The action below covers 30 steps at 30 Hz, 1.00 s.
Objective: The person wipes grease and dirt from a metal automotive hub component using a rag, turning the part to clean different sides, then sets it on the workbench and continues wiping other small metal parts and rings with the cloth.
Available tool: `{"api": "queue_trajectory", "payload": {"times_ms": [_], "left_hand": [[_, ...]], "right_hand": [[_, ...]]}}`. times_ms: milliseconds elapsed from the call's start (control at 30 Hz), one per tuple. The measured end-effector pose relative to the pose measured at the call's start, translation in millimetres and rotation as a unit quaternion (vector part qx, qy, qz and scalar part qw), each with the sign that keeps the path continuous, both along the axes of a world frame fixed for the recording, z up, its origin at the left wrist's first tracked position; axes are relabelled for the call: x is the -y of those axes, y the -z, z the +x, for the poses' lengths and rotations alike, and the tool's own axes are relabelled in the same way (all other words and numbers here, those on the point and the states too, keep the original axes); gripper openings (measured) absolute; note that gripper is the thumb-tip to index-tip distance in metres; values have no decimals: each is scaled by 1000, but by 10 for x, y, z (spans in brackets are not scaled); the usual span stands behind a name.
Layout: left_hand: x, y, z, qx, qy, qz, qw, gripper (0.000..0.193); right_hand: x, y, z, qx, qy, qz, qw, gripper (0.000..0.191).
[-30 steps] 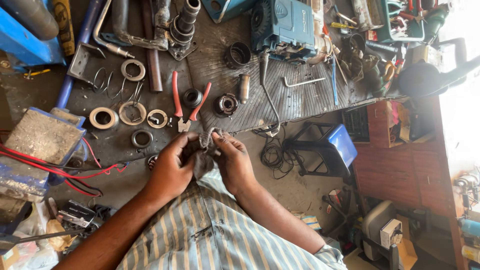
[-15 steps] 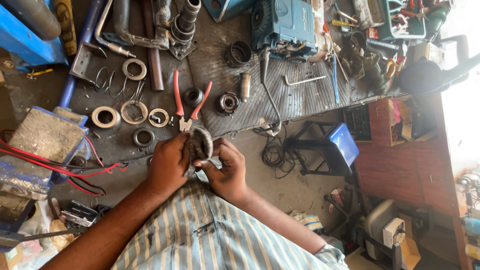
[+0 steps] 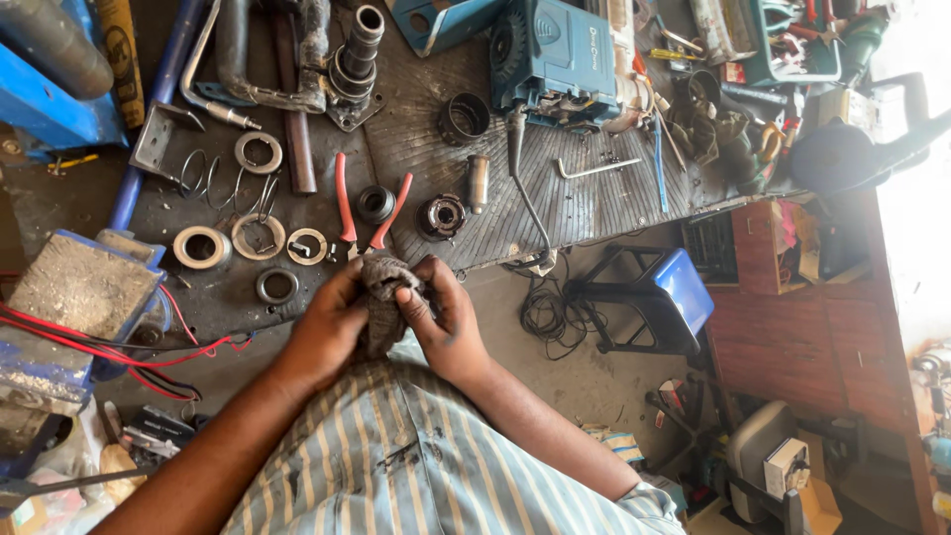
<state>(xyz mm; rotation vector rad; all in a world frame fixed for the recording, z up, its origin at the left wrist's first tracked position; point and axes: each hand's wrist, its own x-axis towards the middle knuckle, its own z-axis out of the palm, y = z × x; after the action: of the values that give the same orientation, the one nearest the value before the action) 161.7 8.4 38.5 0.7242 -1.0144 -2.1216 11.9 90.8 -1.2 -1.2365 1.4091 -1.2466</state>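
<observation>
At the near edge of the workbench (image 3: 594, 198), just off its lip, both hands are closing around a grey rag (image 3: 386, 297) bunched into a wad. The left hand (image 3: 327, 332) is cupping it from the nine o'clock side, fingers curled under, while the right hand (image 3: 446, 327) is pressing in from three o'clock with its thumb lying across the top. The cloth is wrapped tightly, as though bundled over something small, though whether anything is sitting inside I cannot tell. Holding it off the bench and close to the striped shirt (image 3: 396, 466) is giving both hands room to work the cloth.

Moving outward, red-handled pliers (image 3: 367, 213) are lying at twelve o'clock from the rag, handles splayed and jaws pointing toward the hands, within easy reach. At ten o'clock, metal rings (image 3: 260, 236) are lying spread out singly, apart from one another rather than heaped. A dark round part (image 3: 441, 216) is sitting at one o'clock. Farther up, a blue power tool (image 3: 565, 59) is resting on the ribbed mat, its cord trailing over the edge.
</observation>
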Motion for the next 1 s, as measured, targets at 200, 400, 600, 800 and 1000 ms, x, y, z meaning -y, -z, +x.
{"api": "queue_trajectory", "payload": {"times_ms": [200, 400, 600, 800, 1000], "left_hand": [[129, 57, -10, -34, 13, -17, 999, 25], [223, 129, -204, 119, -68, -198, 970, 28], [283, 116, -409, 426, -61, -430, 794, 28], [314, 78, -605, 411, -3, -402, 818, 20], [237, 104, -644, 211, -36, -415, 884, 23]], "right_hand": [[77, -132, -102, -15, 16, 8, 1000, 18], [296, -209, -331, -128, 14, -16, 991, 15], [482, -315, -629, -212, -36, -99, 972, 12], [586, -234, -843, -188, -60, -48, 979, 23], [561, 70, -1008, 136, -93, 80, 983, 36]]}}
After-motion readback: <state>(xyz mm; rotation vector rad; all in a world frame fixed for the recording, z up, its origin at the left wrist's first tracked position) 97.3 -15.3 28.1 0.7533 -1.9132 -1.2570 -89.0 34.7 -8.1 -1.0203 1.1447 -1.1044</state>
